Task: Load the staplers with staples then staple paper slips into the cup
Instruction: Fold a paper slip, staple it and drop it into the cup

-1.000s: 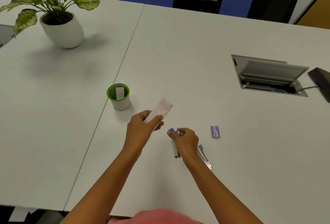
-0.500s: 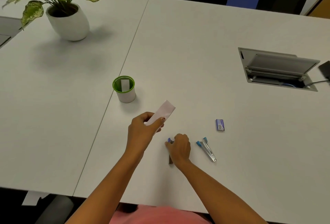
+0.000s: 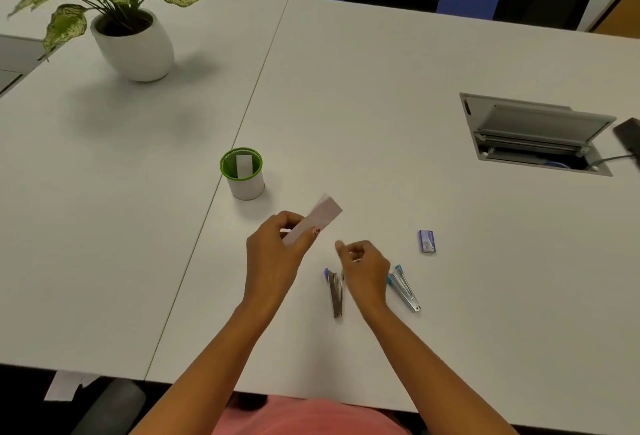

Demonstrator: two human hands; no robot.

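Observation:
My left hand point(image 3: 277, 247) pinches a white paper slip point(image 3: 320, 214) above the table, between the cup and the staplers. A white cup with a green rim point(image 3: 242, 174) stands to the upper left with one slip upright inside it. A purple-tipped stapler point(image 3: 335, 290) lies flat on the table just left of my right hand point(image 3: 363, 266). That hand hovers with loosely curled fingers and holds nothing. A blue-tipped stapler point(image 3: 403, 287) lies to its right, its jaws spread. A small purple staple box point(image 3: 427, 241) sits further right.
A potted plant in a white pot point(image 3: 133, 41) stands at the far left. An open cable hatch point(image 3: 536, 134) is set into the table at the right, with a dark device point(image 3: 628, 138) beside it. Dark chairs line the far edge.
My right hand has laid the purple-tipped stapler down on the table and let go of it, then lifted slightly. My left hand keeps hold of the slip.

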